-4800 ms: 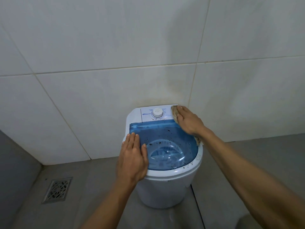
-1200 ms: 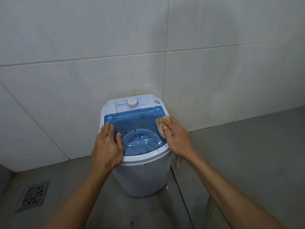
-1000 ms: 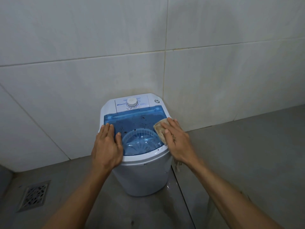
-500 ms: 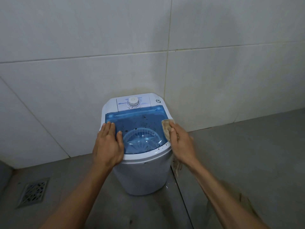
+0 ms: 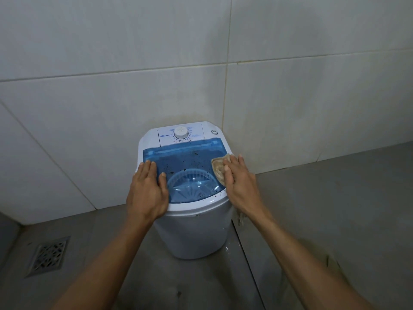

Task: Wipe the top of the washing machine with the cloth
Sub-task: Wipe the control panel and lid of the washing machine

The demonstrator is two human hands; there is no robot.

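Observation:
A small white washing machine (image 5: 192,229) stands against the tiled wall. Its top has a see-through blue lid (image 5: 185,159) speckled with dark dirt and a white control panel with a dial (image 5: 181,132) at the back. My left hand (image 5: 146,193) lies flat on the lid's left side, fingers straight. My right hand (image 5: 240,184) presses a beige cloth (image 5: 218,167) flat against the lid's right edge; most of the cloth is hidden under the palm, and a strip of it hangs below my wrist.
A metal floor drain (image 5: 49,256) sits in the grey floor at the lower left. Large pale wall tiles (image 5: 111,86) rise directly behind the machine. A floor joint (image 5: 248,260) runs forward from the machine's right side.
My right hand has slid the cloth from the lid's middle right out to its right edge and slightly back. The left hand has stayed in place on the lid.

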